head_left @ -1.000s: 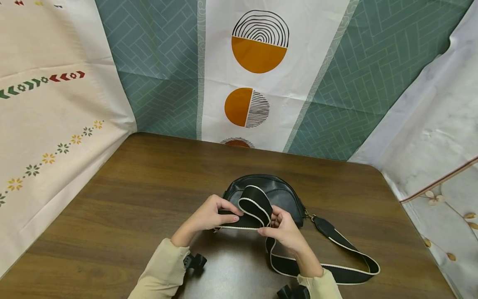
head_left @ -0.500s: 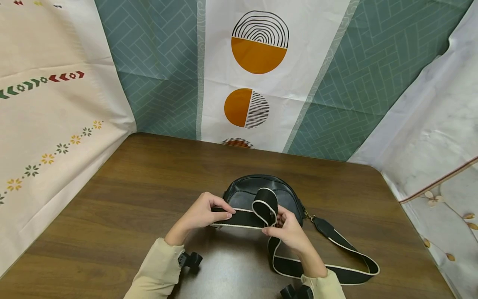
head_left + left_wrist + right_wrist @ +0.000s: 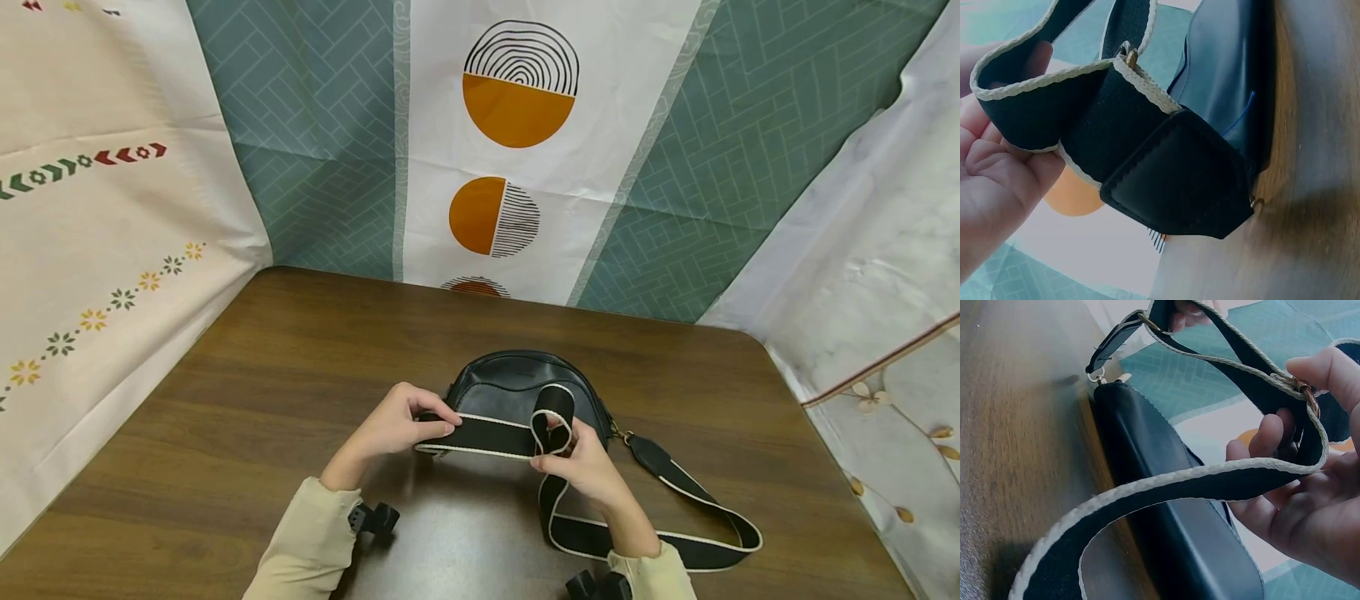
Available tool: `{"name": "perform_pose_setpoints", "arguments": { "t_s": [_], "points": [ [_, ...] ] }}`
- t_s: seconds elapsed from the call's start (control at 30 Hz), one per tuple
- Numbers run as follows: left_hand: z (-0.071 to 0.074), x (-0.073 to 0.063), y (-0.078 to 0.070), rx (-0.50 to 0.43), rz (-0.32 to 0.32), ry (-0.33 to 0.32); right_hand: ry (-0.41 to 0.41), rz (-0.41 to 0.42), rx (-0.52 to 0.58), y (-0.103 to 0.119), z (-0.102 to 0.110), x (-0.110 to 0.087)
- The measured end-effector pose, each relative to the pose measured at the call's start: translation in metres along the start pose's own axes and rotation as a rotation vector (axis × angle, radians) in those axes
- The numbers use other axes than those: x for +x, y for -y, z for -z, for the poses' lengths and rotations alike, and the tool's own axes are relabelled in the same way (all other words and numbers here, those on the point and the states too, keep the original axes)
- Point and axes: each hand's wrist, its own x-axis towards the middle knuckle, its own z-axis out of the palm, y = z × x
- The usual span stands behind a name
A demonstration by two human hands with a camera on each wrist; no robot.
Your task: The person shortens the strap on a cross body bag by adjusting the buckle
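Note:
A black half-round handbag (image 3: pixel 491 387) lies on the table behind both hands. Its black webbing strap (image 3: pixel 487 435) has cream edging and stretches across the bag's front. At its left end my left hand (image 3: pixel 390 429) pinches the strap between thumb and fingers, near a black leather end piece (image 3: pixel 1175 178). My right hand (image 3: pixel 588 475) grips the strap at a brass-coloured slider buckle (image 3: pixel 1307 394), its thumb on the buckle. Above that hand stands a small strap loop (image 3: pixel 553 402). In the right wrist view, a metal ring (image 3: pixel 1149 322) sits by the left hand's fingers.
The rest of the strap (image 3: pixel 705 546) curves over the wooden table (image 3: pixel 300 367) at right, joined to the bag by a metal clip (image 3: pixel 621 433). Patterned cloths (image 3: pixel 322 142) hang behind and at both sides of the table.
My left hand has moved left, drawing out a longer straight stretch of strap. The loop by my right hand has shrunk and shifted right; that hand moved slightly right.

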Motion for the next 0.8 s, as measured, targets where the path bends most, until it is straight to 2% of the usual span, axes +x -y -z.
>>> {"name": "perform_pose_setpoints", "arguments": {
  "t_s": [0.2,0.5,0.6,0.8],
  "points": [
    [0.0024,-0.0016,-0.0004,-0.005,-0.015,-0.003,-0.011,-0.003,0.002,-0.0001,0.0018,-0.0005],
    [0.0052,-0.0024,0.0028,-0.014,-0.057,0.010,-0.017,0.050,-0.004,-0.0036,0.0050,0.0002],
    [0.0051,-0.0020,0.0021,-0.015,-0.044,0.017,-0.014,0.059,-0.015,-0.0047,0.0064,-0.0003],
    [0.0009,0.0028,-0.0017,-0.006,0.030,0.023,-0.008,0.084,-0.013,-0.0042,0.0055,-0.0001]
  ]
}}
